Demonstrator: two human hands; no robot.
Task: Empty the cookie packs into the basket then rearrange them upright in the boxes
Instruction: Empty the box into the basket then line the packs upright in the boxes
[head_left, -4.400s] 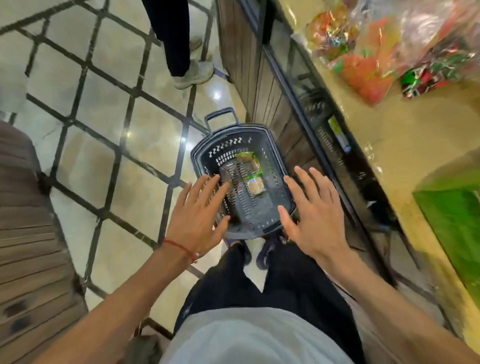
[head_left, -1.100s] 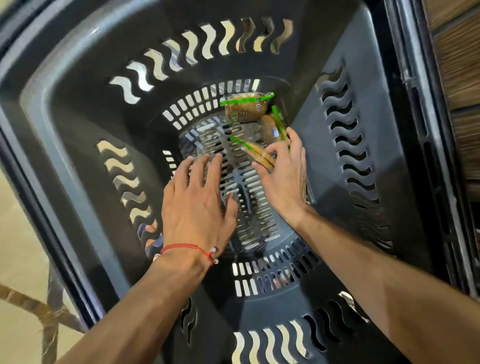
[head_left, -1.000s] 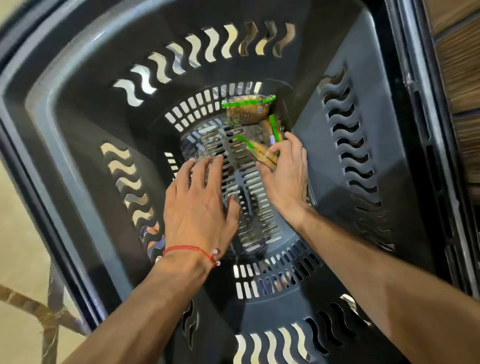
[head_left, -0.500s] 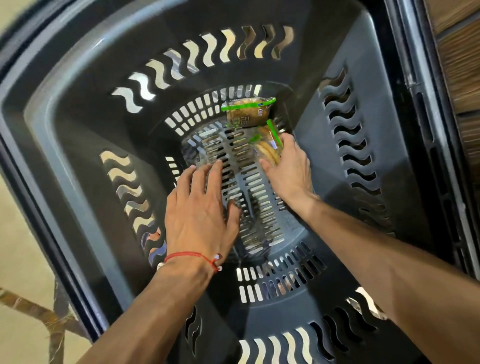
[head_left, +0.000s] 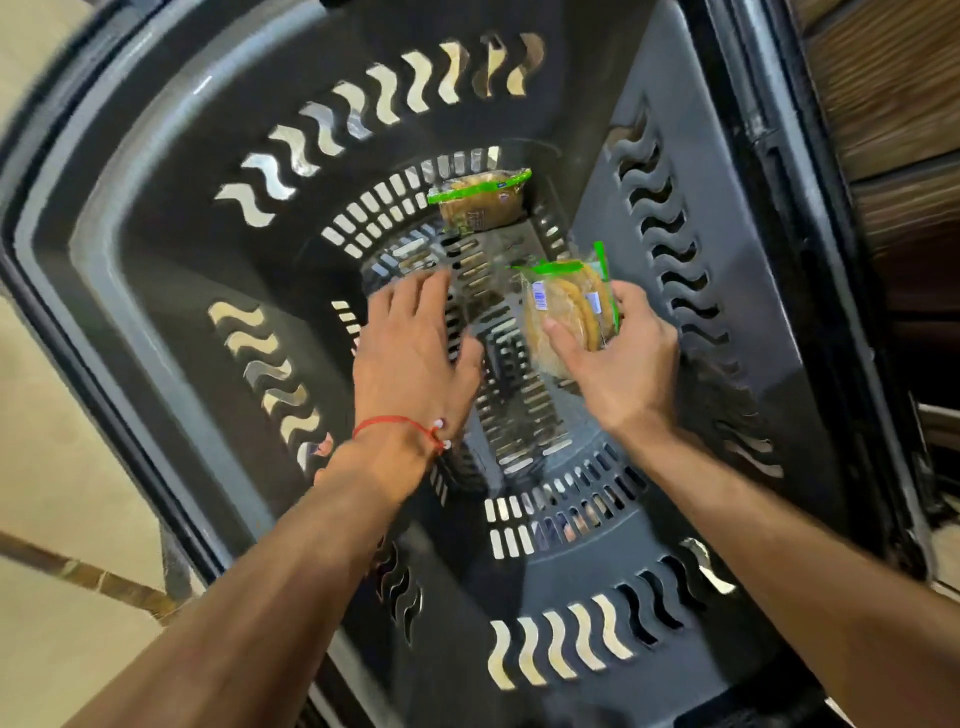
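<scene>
- One cookie pack (head_left: 569, 312), clear film with green edges and round biscuits inside, was in the right half of the basket, close to its right wall. It stood tilted, with the green seal at the far end.
- The right hand (head_left: 623, 364) held this pack: the thumb lay across its near face and the fingers were curled around its right edge.
- I could not tell if the pack touched the bottom of the basket.
- A second cookie pack (head_left: 480, 200) lay at the far end of the bottom, against the far wall and apart from both hands.
- The slotted bottom showed as a bare strip between the two packs, and also between the two hands.
- The left hand (head_left: 415, 353) was over the left part of the bottom, palm down, with the fingers straight and close together, holding nothing. It was blurred, so contact with the bottom could not be judged.
- A red thread (head_left: 400, 423) was around the left wrist.
- The basket (head_left: 171, 270) was dark plastic, deep, with wave-shaped cuts in all four walls and a thick rim. Both forearms came in over its near wall.
- Counted: two packs, both inside the one basket.
- Left of the rim there was a tiled floor (head_left: 47, 467); right of it, a wooden panel (head_left: 883, 104).
</scene>
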